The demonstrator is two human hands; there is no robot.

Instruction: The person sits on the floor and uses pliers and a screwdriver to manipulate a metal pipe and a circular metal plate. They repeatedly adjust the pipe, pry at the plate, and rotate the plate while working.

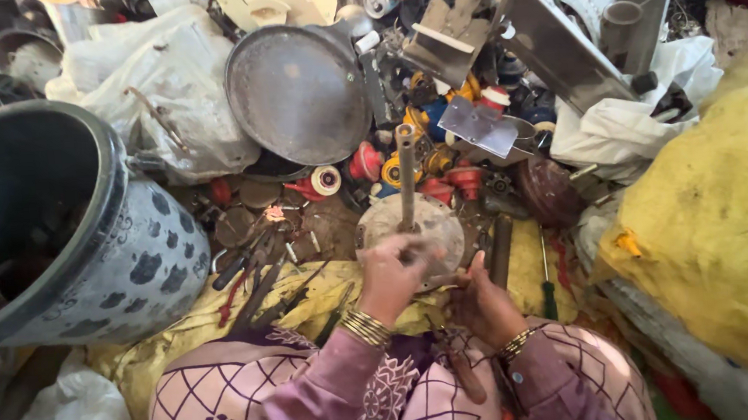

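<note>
Left hand (393, 268) gripping disc (410, 225) at its rod (406, 168); right hand (476, 295) steadying rim, grip unclear. Dismantling, seemingly; next needs firm twist.

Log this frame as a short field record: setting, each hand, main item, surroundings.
setting: cluttered heap of metal and plastic parts, seen from above
left hand: grips the base of an upright metal rod
right hand: rests at the edge of the round metal disc
main item: rod standing on the disc
surroundings: patterned bucket at left, round pan behind, yellow sack at right
</note>
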